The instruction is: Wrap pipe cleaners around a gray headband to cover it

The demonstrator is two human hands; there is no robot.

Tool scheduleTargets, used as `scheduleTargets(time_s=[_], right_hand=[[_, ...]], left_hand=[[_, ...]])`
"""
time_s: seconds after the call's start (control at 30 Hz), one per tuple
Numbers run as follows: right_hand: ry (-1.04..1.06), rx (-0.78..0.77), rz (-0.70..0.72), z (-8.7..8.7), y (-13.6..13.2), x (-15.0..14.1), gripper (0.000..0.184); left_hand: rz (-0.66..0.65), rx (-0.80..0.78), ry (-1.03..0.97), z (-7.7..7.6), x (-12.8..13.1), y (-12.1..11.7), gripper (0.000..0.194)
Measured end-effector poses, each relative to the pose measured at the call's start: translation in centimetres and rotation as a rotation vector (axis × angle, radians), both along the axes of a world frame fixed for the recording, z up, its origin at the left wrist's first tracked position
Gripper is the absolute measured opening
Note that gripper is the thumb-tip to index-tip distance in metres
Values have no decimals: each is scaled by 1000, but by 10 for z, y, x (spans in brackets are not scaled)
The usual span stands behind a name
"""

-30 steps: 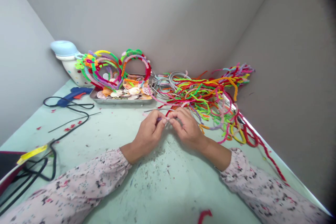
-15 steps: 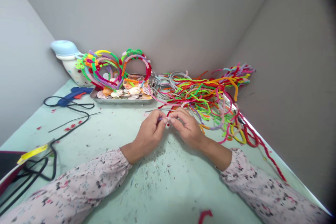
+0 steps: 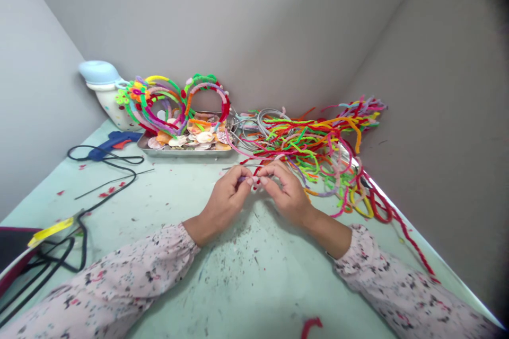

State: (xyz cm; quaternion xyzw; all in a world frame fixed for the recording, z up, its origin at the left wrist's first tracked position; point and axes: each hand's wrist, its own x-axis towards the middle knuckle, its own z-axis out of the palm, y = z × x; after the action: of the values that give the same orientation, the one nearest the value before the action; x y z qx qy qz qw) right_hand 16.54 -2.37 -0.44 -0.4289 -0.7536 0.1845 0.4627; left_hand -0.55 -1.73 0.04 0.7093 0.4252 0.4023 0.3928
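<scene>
My left hand (image 3: 226, 197) and my right hand (image 3: 288, 196) meet over the middle of the table, fingertips almost touching. Both are closed in a pinch on a thin fuzzy pipe cleaner (image 3: 255, 179), pale pink where it shows between the thumbs and purple by my left fingers. A bit of red fuzz peeks out just under the fingertips. Most of the piece is hidden by my fingers. Behind my hands, a thin grey strip (image 3: 230, 168) lies on the table.
A metal tray (image 3: 186, 153) of seashells carries several fuzzy headbands (image 3: 207, 85). To the right spreads a heap of pipe cleaners (image 3: 310, 137). At left are a blue glue gun (image 3: 107, 145), a black cord (image 3: 119, 185) and a blue-lidded cup (image 3: 104, 90). A red scrap (image 3: 310, 326) lies near the front.
My right fingertips have shifted slightly on the pipe cleaner, and a little more red shows beneath the fingers. Both hands otherwise stay in place.
</scene>
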Motion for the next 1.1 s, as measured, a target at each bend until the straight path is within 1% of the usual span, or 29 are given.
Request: scheduleTargets(time_s=[0.17,0.4,0.5,0.9,1.1], right_hand=[[-10,23,-20,0,2,0,10],[-59,30,-23,1,0,-1,9],[-73,31,-24,1,-1,-1,9],[-100,46,-21,-1,-1,-1,9],[-100,55,-17,-2,0,-1,9]], left_hand=[[-12,-39,-34,-2,0,2,16],[-4,-6,-7,-2,-1,1,20],[-2,-20,10,-3,-1,2,20],[-43,-74,-22,-1,1,3,20],[-66,-89,-52,-3,0,4,21]])
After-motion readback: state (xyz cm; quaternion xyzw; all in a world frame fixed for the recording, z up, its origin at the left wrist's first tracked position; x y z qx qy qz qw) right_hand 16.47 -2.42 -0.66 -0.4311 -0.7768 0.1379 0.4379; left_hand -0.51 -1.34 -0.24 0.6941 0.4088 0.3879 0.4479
